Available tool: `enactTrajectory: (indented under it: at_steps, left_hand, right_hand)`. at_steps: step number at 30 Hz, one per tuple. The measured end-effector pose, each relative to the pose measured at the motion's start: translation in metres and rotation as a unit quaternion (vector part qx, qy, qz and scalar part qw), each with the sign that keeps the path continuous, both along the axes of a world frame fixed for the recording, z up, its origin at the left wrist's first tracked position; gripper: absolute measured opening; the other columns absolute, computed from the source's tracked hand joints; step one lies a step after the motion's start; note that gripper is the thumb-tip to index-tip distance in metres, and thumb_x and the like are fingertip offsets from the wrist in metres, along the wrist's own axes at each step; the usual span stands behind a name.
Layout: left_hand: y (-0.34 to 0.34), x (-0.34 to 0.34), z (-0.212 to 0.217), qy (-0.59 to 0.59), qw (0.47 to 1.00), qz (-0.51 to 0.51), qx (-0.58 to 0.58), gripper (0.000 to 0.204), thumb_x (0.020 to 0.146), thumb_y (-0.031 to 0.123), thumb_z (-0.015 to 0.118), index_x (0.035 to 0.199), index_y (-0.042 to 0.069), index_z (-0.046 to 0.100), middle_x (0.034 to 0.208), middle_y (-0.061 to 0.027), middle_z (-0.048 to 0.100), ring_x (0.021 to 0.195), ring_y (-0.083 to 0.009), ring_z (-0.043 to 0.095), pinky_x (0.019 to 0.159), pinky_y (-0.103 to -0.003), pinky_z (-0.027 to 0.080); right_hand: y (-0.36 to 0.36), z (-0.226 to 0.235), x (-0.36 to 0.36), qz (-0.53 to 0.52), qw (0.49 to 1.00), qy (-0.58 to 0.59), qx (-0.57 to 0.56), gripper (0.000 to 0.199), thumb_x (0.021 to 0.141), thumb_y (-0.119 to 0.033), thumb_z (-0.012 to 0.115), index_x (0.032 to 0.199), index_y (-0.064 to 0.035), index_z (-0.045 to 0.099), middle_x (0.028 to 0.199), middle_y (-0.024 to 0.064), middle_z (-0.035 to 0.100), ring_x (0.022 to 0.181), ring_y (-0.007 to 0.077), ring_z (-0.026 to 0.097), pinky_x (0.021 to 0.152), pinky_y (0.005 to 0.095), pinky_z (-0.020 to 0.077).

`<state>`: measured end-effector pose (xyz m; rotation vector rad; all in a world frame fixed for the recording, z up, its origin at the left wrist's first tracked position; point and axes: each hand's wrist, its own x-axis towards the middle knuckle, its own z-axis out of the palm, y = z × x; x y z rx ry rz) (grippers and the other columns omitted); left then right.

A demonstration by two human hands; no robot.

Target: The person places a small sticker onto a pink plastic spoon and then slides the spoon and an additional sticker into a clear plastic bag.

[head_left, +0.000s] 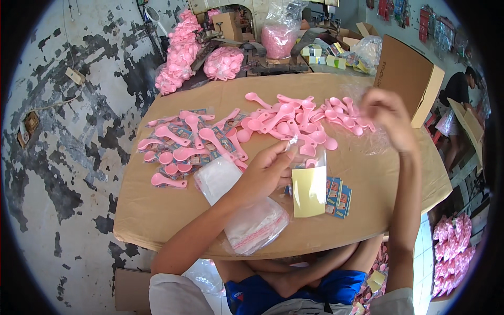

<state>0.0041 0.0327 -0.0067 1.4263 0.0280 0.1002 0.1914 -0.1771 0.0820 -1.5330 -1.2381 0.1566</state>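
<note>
My left hand [270, 167] pinches the top of a small clear plastic bag. Inside the bag sits a pale yellow card [308, 193]. My right hand [387, 113] is raised at the right, beside the loose pink measuring spoons [286, 115]; motion smears its fingers. Under my left forearm lies a stack of empty clear bags [257, 226]. Several blue printed cards [338, 197] are fanned out to the right of the yellow card. At the left is a heap of bagged pink spoons with cards [181, 152].
The brown-covered table [157, 220] has a rounded edge near my crossed legs. An open cardboard box [407, 73] stands at the far right. Behind are bundled pink spoons [223, 63] and a large bag of pink pieces [278, 42]. Another person [459, 94] sits at the right.
</note>
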Motion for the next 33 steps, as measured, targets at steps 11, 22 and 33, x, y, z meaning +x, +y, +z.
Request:
enactTrajectory:
  at_steps: [11,22,33]
  left_hand:
    - [-0.007,0.008,0.007,0.021,0.999,0.040,-0.001,0.039,0.101,0.026,0.052,0.129,-0.001,0.055,0.117,-0.0103,0.064,0.103,-0.0159,0.065,0.092,-0.033,0.053]
    - [-0.006,0.005,0.007,0.018,0.996,0.082,-0.009,0.038,0.101,0.034,0.052,0.120,0.002,0.062,0.103,-0.0037,0.066,0.091,-0.0103,0.065,0.079,-0.027,0.056]
    - [0.005,0.008,0.000,-0.051,0.996,0.039,0.062,0.028,0.101,0.021,0.053,0.121,0.003,0.058,0.113,-0.0041,0.063,0.097,-0.0107,0.063,0.079,-0.027,0.055]
  right_hand:
    - [-0.018,-0.031,0.039,-0.320,0.920,-0.228,-0.013,0.026,0.078,0.003,0.056,0.100,-0.0023,0.070,0.099,0.0120,0.071,0.088,0.0198,0.066,0.086,0.0333,0.0496]
    - [0.043,-0.078,-0.046,0.086,0.984,0.120,-0.097,0.023,0.091,-0.015,0.068,0.110,-0.0011,0.067,0.087,0.0023,0.069,0.075,0.0022,0.060,0.063,0.0199,0.0483]
    - [0.042,-0.084,-0.035,0.078,0.989,0.125,-0.028,0.018,0.092,-0.005,0.061,0.107,-0.0007,0.071,0.093,0.0033,0.071,0.085,0.0050,0.061,0.076,0.0246,0.0514]
